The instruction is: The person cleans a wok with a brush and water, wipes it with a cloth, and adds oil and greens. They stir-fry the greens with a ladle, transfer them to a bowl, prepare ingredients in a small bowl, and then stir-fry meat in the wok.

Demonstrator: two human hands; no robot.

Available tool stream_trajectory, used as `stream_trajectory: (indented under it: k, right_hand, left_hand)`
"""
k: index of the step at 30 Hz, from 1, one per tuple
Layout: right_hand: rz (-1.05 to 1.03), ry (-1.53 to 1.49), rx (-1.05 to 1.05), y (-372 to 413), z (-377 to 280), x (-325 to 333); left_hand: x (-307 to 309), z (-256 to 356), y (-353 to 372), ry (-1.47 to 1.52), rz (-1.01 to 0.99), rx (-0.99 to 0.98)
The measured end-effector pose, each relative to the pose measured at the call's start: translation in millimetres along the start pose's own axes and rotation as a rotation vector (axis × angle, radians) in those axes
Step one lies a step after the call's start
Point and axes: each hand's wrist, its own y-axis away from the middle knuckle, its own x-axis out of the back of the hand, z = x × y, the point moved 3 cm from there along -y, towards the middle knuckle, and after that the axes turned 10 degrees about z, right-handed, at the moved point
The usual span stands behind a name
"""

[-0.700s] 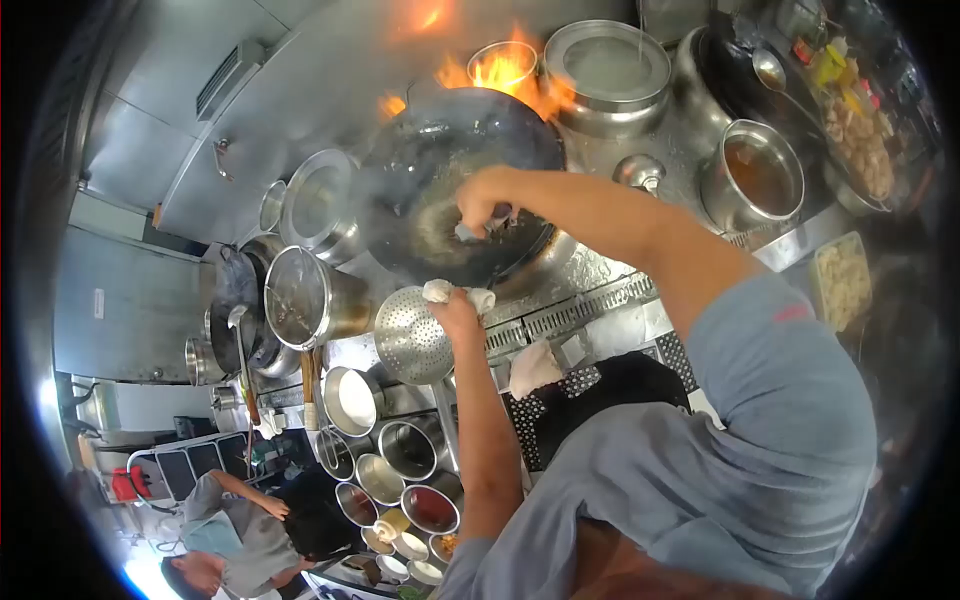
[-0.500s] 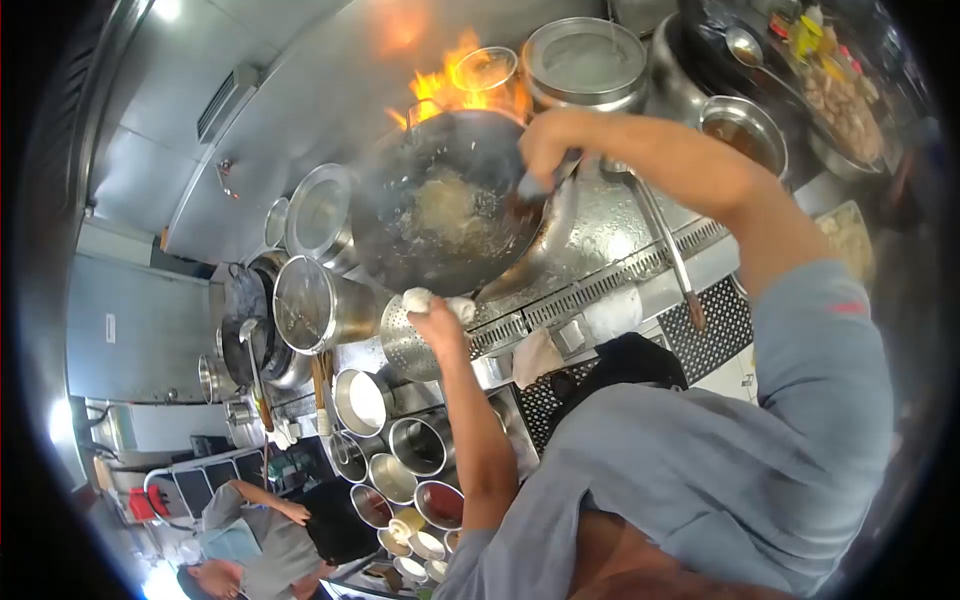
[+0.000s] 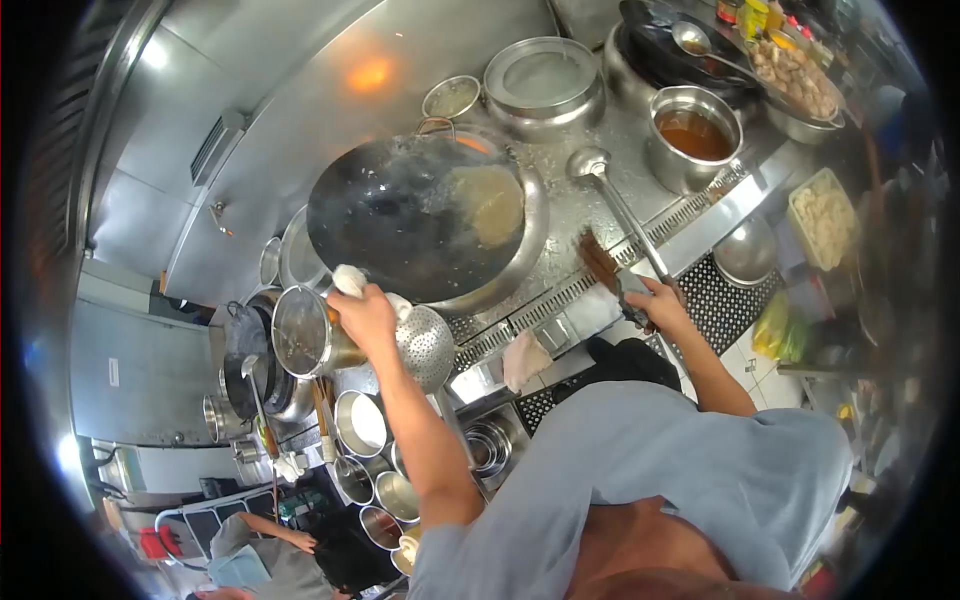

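My left hand (image 3: 368,322) is closed on a white cloth (image 3: 348,280) at the near left rim of a large black wok (image 3: 385,235). The wok looks tilted, and cloudy liquid (image 3: 490,205) lies in its right side. My right hand (image 3: 660,305) grips a brush (image 3: 600,258) with dark brown bristles, held over the stove's front edge, apart from the wok. Close by that hand runs the long handle of a ladle (image 3: 590,162) lying on the stove top. A perforated skimmer (image 3: 425,348) sits below my left hand, beside a metal pot (image 3: 302,330).
A pot of brown liquid (image 3: 695,135) and a lidded pot (image 3: 545,85) stand at the back right. Several seasoning containers (image 3: 362,422) line the lower left. A tub of pale food (image 3: 822,218) is at right. Another person (image 3: 275,555) stands at lower left.
The tall flames behind the wok have died down. My right hand has drawn the brush out of the wok toward me. The liquid has shifted to the wok's right side.
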Motion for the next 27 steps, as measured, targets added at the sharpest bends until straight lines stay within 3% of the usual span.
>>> stream_trajectory:
  k: [1, 4, 6, 8, 10, 11, 12, 15, 17, 18, 20, 22, 24, 26, 27]
  right_hand:
    - [0.077, -0.156, -0.006, 8, -5, 6]
    - [0.091, -0.054, 0.114, 11, -43, 11]
    - [-0.121, 0.036, 0.166, 36, -105, -14]
    - [-0.157, 0.201, 0.773, 17, -113, -74]
    - [-0.46, 0.445, 0.938, 19, -158, -129]
    - [-0.269, 0.353, 1.17, -37, -143, -179]
    - [-0.269, 0.351, 1.16, -41, -158, -196]
    - [-0.12, 0.108, 0.369, -63, -188, -218]
    - [-0.01, 0.275, 1.008, -1, -171, -216]
    - [0.017, 0.27, 0.982, -8, -164, -200]
    - [-0.359, 0.783, 0.649, -33, -134, -161]
    - [0.033, 0.631, 0.552, -74, -109, -105]
    - [0.138, 0.648, 0.43, -77, -108, -70]
    - [0.159, 0.701, 0.426, -57, -74, -64]
    - [0.195, 0.774, 0.467, -52, -67, -58]
  left_hand:
    - [-3, 6, -10, -0.009, -0.017, -0.011]
    - [5, 45, -17, -0.066, -0.03, -0.079]
    - [6, 60, -12, -0.115, -0.022, -0.136]
    - [2, 68, 7, -0.033, 0.014, -0.274]
    - [5, 79, 54, 0.008, 0.207, -0.611]
    - [13, 85, 78, 0.038, 0.125, -0.615]
    - [22, 89, 96, 0.069, 0.045, -0.616]
    - [19, 61, 112, 0.109, 0.024, -0.623]
    - [8, 62, 112, 0.162, 0.079, -0.515]
    - [10, 57, 101, 0.172, 0.111, -0.468]
    - [5, 28, 80, 0.161, 0.077, -0.157]
    - [9, 20, 82, 0.27, 0.083, 0.069]
    - [-3, -4, 90, 0.202, -0.015, 0.253]
    - [-37, -53, 98, 0.22, 0.001, 0.279]
    - [-51, -55, 109, 0.406, 0.015, 0.431]
